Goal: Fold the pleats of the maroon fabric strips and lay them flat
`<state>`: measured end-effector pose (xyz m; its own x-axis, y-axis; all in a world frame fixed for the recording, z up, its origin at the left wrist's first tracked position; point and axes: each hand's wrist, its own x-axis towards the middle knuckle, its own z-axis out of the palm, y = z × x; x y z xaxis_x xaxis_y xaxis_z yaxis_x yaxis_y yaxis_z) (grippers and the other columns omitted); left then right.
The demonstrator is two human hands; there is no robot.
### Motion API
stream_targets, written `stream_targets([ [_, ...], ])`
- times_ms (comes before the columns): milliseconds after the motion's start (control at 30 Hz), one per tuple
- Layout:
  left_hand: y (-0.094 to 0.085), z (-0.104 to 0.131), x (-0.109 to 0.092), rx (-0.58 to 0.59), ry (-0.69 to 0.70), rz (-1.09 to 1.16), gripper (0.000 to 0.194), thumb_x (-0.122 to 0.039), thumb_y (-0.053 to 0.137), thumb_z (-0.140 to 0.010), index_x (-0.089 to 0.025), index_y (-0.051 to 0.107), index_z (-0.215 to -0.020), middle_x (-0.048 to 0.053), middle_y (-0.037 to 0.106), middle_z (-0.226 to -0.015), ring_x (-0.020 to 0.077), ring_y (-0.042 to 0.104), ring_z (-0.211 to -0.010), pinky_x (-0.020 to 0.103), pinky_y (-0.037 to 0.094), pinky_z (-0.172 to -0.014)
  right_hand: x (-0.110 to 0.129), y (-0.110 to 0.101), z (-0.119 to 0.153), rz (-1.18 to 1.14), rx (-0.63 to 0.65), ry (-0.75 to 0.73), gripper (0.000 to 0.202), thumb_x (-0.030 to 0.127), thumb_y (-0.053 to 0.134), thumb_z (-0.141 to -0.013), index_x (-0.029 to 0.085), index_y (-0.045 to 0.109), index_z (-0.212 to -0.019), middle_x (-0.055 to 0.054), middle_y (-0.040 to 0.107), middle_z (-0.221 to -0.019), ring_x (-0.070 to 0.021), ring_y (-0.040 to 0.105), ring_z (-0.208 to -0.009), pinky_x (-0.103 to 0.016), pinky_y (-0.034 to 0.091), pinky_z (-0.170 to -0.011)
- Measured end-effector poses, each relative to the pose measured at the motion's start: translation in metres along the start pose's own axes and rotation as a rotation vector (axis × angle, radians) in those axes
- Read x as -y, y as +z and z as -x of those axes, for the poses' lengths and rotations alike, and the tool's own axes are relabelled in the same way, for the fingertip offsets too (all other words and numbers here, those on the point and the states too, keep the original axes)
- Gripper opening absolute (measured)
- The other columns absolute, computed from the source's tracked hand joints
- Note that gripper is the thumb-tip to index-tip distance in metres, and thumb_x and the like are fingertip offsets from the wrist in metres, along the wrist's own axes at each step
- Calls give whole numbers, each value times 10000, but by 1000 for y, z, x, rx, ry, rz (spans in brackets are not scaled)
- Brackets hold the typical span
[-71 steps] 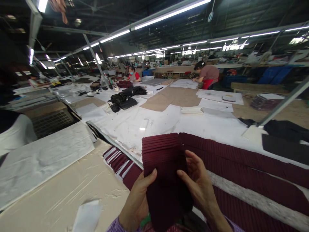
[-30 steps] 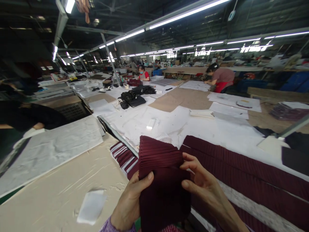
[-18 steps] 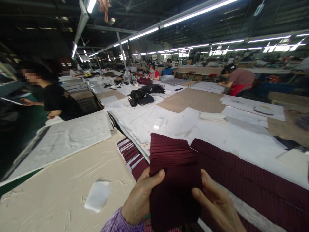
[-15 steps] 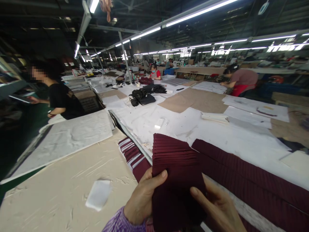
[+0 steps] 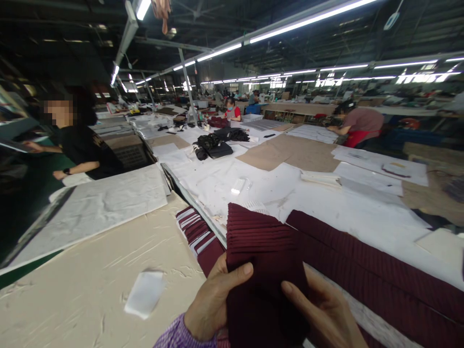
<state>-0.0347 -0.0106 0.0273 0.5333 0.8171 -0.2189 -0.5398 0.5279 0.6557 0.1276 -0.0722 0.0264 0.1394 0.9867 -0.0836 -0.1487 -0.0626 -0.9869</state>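
A fanned stack of maroon fabric pieces (image 5: 264,270) is held up between my two hands, its layered edges stepped at the top. My left hand (image 5: 213,299) grips the left side, thumb on the front face and fingers behind. On the right side my right hand (image 5: 322,299) closes on the same stack, thumb in front, the other fingers mostly hidden behind it. Long overlapping rows of maroon pieces (image 5: 377,261) lie on the table to the right. Left of the stack, a row of maroon and white pieces (image 5: 197,232) rests along the table edge.
A cream-covered table (image 5: 90,285) with a white paper piece (image 5: 145,292) is at the left. The white table (image 5: 213,183) ahead carries a dark cloth pile (image 5: 219,142) and brown paper (image 5: 293,152). A person in black (image 5: 83,150) stands left; another (image 5: 358,123) bends over the table at right.
My hands hold the fabric stack almost as before. The person at the left has shifted slightly left, with the arms lower. The view has moved a little.
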Motion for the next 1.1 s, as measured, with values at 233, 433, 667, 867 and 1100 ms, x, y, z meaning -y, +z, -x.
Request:
stream_targets([
  [233, 1, 1, 1, -67, -38, 3, 225, -169, 716, -729, -173, 707, -954, 75, 749, -919, 235, 690, -907, 352, 513, -885, -10, -5, -3, 142, 45, -118, 321, 337, 655, -834, 288, 685, -1150, -41, 694, -1156, -252, 661, -1009, -358, 539, -911],
  [433, 0, 2, 0, -65, -39, -20, 298, -168, 736, -706, -176, 700, -1002, 86, 748, -925, 241, 693, -898, 338, 532, -840, -11, -8, -1, 229, 65, -122, 313, 356, 621, -859, 299, 674, -1163, -36, 685, -1170, -249, 654, -1026, -333, 539, -897],
  [667, 0, 2, 1, -70, -50, -7, 242, -169, 740, -702, -172, 714, -944, 85, 752, -897, 242, 698, -882, 334, 535, -839, -8, -8, -2, 246, 95, -112, 324, 362, 593, -877, 273, 657, -1181, -52, 690, -1140, -260, 646, -1034, -360, 537, -896],
  [867, -2, 2, 1, -101, -64, -20, 242, -156, 730, -715, -183, 719, -956, 69, 754, -859, 232, 699, -878, 340, 526, -867, -12, -11, -2, 334, 3, -205, 189, 365, 621, -851, 250, 682, -988, -71, 636, -1146, -244, 626, -1030, -319, 554, -820],
  [1100, -3, 4, 3, -14, -88, -37, 308, -149, 730, -713, -185, 709, -1018, 77, 750, -911, 235, 691, -905, 351, 514, -888, -9, -16, -10, 444, -174, -403, 222, 382, 719, -764, 315, 628, -955, -27, 482, -1310, -243, 466, -1237, -351, 435, -981],
])
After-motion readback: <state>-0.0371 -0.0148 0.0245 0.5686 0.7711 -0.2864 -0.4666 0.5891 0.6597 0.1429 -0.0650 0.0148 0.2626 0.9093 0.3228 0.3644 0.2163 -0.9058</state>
